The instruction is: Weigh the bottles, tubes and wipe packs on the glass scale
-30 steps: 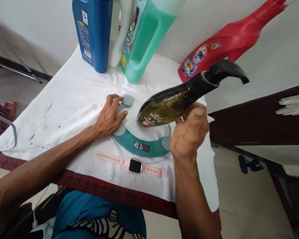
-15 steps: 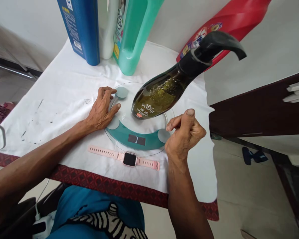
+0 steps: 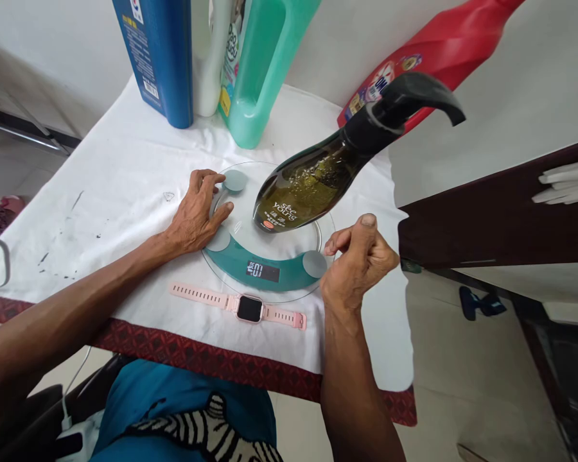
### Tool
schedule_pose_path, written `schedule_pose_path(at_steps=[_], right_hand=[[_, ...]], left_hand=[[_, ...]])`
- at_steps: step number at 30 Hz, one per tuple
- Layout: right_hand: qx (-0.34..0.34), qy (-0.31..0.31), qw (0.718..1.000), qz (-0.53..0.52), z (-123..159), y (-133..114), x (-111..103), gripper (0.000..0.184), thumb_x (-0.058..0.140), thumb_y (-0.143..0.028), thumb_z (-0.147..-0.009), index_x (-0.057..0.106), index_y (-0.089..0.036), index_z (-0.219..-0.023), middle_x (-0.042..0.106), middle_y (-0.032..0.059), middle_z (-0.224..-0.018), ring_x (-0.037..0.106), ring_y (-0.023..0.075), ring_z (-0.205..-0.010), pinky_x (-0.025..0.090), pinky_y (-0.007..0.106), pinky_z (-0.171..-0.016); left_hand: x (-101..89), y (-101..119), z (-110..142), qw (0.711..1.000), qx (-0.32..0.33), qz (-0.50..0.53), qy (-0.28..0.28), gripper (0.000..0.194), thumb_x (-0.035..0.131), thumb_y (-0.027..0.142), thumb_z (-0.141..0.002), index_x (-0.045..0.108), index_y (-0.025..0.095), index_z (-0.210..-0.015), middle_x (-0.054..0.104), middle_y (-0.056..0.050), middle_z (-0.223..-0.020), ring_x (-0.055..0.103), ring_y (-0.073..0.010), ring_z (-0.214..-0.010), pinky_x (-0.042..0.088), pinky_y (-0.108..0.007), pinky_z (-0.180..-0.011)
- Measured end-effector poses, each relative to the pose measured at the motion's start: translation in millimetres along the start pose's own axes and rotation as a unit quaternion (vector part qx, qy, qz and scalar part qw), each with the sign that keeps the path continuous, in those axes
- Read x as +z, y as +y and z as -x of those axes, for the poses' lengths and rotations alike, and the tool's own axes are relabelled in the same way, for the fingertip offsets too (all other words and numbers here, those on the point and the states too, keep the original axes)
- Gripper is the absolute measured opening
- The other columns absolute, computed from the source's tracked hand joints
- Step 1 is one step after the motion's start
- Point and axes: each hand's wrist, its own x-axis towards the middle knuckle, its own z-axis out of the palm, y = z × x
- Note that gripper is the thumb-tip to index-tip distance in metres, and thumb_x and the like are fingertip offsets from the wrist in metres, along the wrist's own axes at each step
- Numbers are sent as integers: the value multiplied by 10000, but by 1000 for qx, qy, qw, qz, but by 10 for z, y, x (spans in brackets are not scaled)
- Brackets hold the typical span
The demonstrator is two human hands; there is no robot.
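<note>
A round glass scale (image 3: 250, 277) with a teal band lies on the table, and lit characters show on its small display (image 3: 262, 271). Standing on the glass is a dark green pump bottle (image 3: 302, 192) with a black pump head, no hand on it. My left hand (image 3: 197, 215) rests at the scale's left edge, thumb and fingers spread apart over the rim. At the right edge, my right hand (image 3: 359, 256) is closed with its fingers curled in and thumb up, holding nothing I can see. In front of the scale lies a pink-strapped smartwatch (image 3: 249, 308).
Along the back stand a blue bottle (image 3: 161, 70), a white bottle (image 3: 207, 77), a green jug (image 3: 253, 109) and a red detergent bottle (image 3: 443, 48). A white cloth (image 3: 110, 212) covers the table. Slippers (image 3: 480, 303) lie on the floor at right.
The characters on the scale's display have changed. Both hands and the pump bottle keep their places; the view has shifted slightly.
</note>
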Motion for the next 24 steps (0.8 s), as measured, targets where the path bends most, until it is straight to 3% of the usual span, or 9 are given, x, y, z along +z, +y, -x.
schedule_pose_path(at_steps=[13,17,21,24], right_hand=[[-7,-9,1000,9,20,47,23,588,522,-603,-1036,490,-252,-566,457,-31,-522,479,146,-528,405,337,-597],[-20,-22,999,-39,7,25,30,420,583,-675,-945,614,-257,-919,637,-3,-858,616,178,-735,492,340,-653],[-17,-87,994,-61,-92,-133,150,667,783,-670,-762,571,-258,-1242,663,73,-1265,667,261,-1170,567,425,-895],[-16,-123,991,-45,-163,-332,325,773,919,-541,-657,579,-251,-1288,661,99,-1329,662,282,-1221,556,466,-991]], left_hand=[[28,-22,3,1000,8,-2,1,470,543,484,-1043,442,233,-1427,460,-154,-1446,623,-253,-1156,573,-544,-1109],[42,-6,27,1000,8,11,13,462,561,447,-1032,438,226,-1419,452,-154,-1448,634,-257,-1147,575,-576,-1091],[48,49,43,999,2,26,24,456,557,392,-1024,429,206,-1420,452,-170,-1431,635,-287,-1185,579,-602,-1071],[53,91,54,999,-8,33,31,446,536,361,-1026,424,187,-1421,451,-193,-1437,603,-326,-1268,568,-612,-1083]])
